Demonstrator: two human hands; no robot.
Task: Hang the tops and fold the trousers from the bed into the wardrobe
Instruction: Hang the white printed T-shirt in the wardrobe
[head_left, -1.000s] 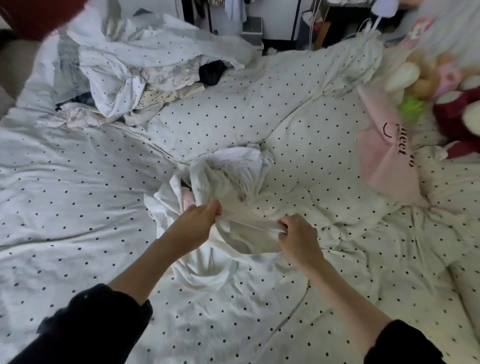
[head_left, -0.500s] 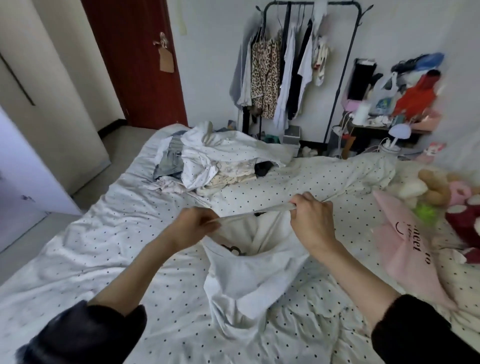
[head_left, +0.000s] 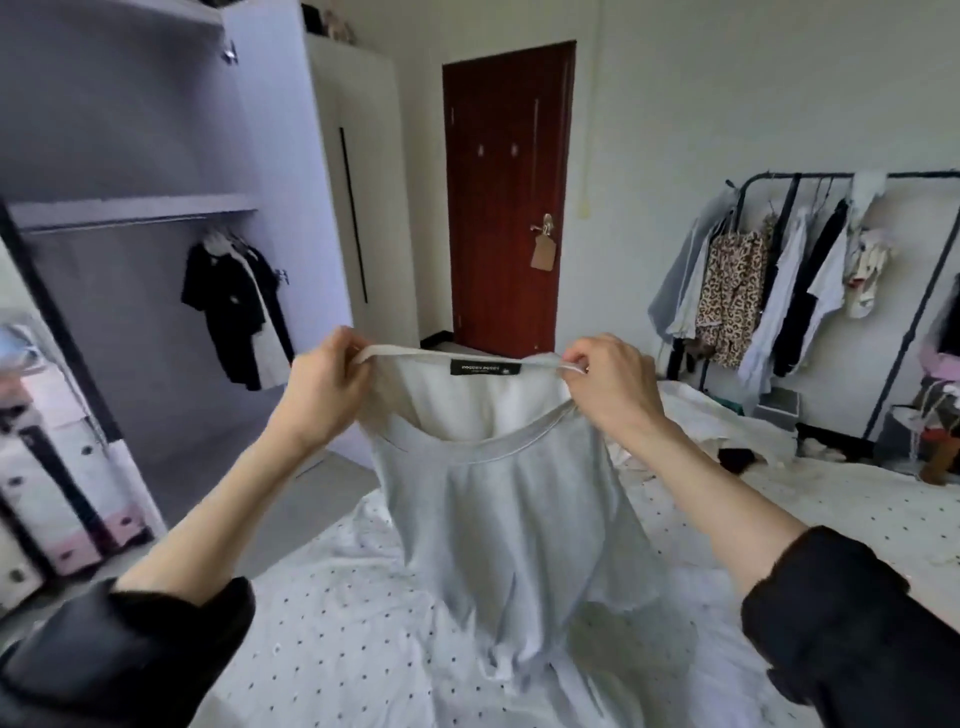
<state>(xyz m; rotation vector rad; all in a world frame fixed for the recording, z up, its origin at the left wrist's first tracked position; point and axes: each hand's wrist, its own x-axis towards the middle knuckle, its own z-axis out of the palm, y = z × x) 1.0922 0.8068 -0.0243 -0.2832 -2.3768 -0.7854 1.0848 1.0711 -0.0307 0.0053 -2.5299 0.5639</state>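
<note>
A white T-shirt (head_left: 509, 525) with a black neck label hangs in front of me above the dotted bed (head_left: 332, 654). My left hand (head_left: 324, 389) pinches the left end of its collar and my right hand (head_left: 610, 387) pinches the right end, stretching the neckline flat at chest height. The shirt's hem trails down onto the bedding. The open wardrobe (head_left: 135, 213) stands to the left, with dark tops (head_left: 234, 312) hanging from its rail.
A dark red door (head_left: 506, 192) is straight ahead. A black clothes rack (head_left: 810, 270) full of garments stands at the right wall. Stacked boxes (head_left: 47, 483) fill the wardrobe's lower left. More clothes (head_left: 737, 457) lie on the bed's far side.
Both hands lifted the shirt off the bed by its collar and raised it. My view swung left from the bed and rack toward the wardrobe and door.
</note>
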